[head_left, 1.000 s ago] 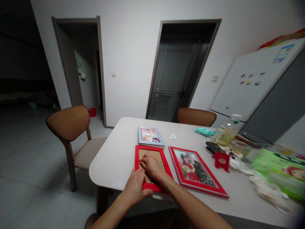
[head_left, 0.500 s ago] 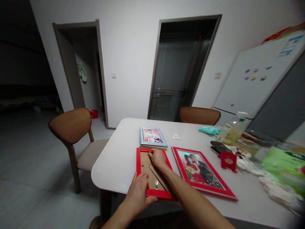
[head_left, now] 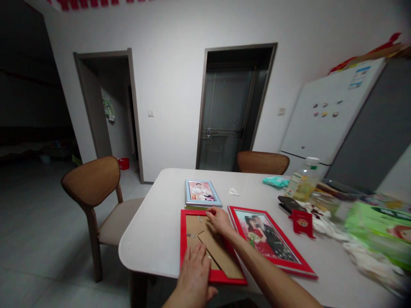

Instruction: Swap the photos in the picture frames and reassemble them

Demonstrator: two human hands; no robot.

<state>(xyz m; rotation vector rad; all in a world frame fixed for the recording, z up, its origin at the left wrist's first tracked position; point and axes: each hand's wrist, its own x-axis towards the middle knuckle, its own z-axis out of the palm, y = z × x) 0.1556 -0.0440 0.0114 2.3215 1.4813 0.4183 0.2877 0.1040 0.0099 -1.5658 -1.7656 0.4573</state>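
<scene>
A red picture frame (head_left: 183, 233) lies face down at the table's near edge, its brown backing board (head_left: 218, 250) with a folded stand flap and small metal hangers facing up. My left hand (head_left: 195, 270) rests flat over the lower left of the board, fingers stretched out. At the frame's top edge my right hand (head_left: 220, 220) has its fingers pinched together against the board's upper rim; whatever is between the fingertips is hidden. To the right lies a second red picture frame (head_left: 272, 273) with a couple's photo, face up. Behind is a light-blue picture frame (head_left: 201, 192), stacked on another thing.
On the table's right are a bottle (head_left: 302, 182), a dark phone-like object (head_left: 290, 204), a red card stand (head_left: 302, 223), a green package (head_left: 379, 229) and crumpled tissue. A teal packet (head_left: 275, 182) and a tissue scrap (head_left: 233, 191) lie farther back. Chairs (head_left: 91, 182) stand left and behind.
My left hand has shifted from the frame's lower left rim onto the backing board. My right hand stays near the top edge, uncovering another hanger. The view has tilted up.
</scene>
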